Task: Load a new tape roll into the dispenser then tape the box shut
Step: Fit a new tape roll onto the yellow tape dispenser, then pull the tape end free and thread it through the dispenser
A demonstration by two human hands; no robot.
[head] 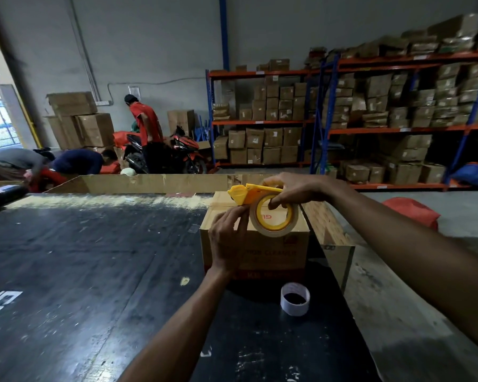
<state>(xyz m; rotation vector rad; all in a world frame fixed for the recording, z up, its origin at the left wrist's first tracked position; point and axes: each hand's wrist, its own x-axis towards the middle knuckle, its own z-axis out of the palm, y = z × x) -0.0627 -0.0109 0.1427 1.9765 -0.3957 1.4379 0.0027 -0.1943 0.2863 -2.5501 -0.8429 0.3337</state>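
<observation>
A brown cardboard box (276,250) with red print stands on the black table (80,271). Above its top front edge I hold a yellow tape dispenser (246,194) with a tan tape roll (273,219) seated on it. My right hand (295,188) grips the dispenser from above, with a finger hooked through the roll's middle. My left hand (226,238) rests against the box's front and pinches at the roll's left edge, where the tape end is. An empty white tape core (295,299) stands on the table in front of the box.
A tall open carton (334,238) stands against the box's right side, and a low cardboard wall (149,183) runs along the table's far edge. Beyond are three people, a motorcycle (171,155), stacked cartons and shelving (370,119). A red bag (414,212) lies on the floor at right.
</observation>
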